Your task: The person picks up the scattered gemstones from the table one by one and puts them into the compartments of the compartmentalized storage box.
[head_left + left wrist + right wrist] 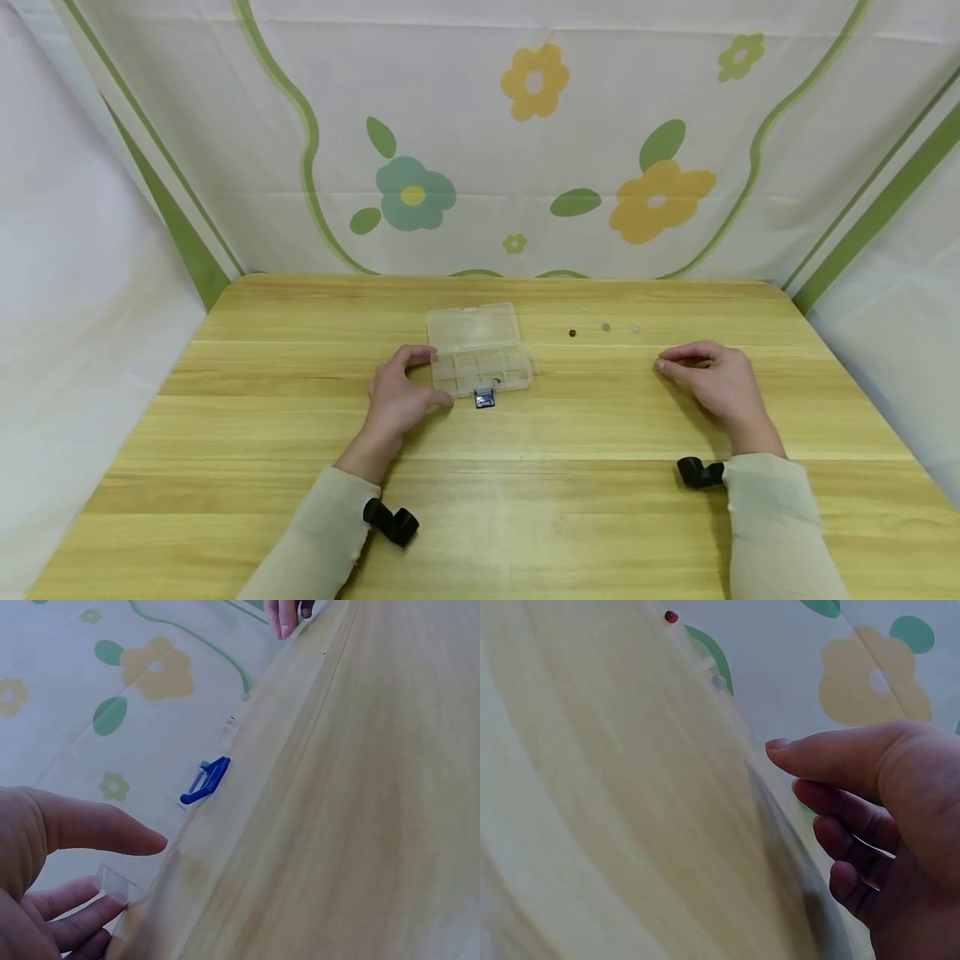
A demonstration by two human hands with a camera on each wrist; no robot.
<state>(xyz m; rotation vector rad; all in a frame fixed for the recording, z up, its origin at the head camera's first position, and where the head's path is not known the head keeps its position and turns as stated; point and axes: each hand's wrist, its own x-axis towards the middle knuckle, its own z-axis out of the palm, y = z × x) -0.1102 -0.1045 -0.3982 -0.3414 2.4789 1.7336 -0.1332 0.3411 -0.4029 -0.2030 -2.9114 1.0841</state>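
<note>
A clear plastic compartment box point(480, 364) lies on the table with its lid point(472, 327) folded back. My left hand point(399, 390) grips its left end, thumb at the front corner and fingers at the back. A dark blue latch point(484, 397) sticks out at the box's front edge, also blue in the left wrist view point(206, 780). Right of the box, my right hand point(716, 379) hovers low over the table with bent fingers. Its thumb and index tips come close together in the head view; I cannot tell whether something small sits between them.
Several small beads lie beyond my right hand: a dark reddish one point(572, 332), a greyish one point(606, 327) and clear ones, such as the nearest bead point(636, 328). A small dark item point(497, 381) shows in a front compartment. A flowered cloth point(480, 150) hangs behind the wooden table point(525, 500).
</note>
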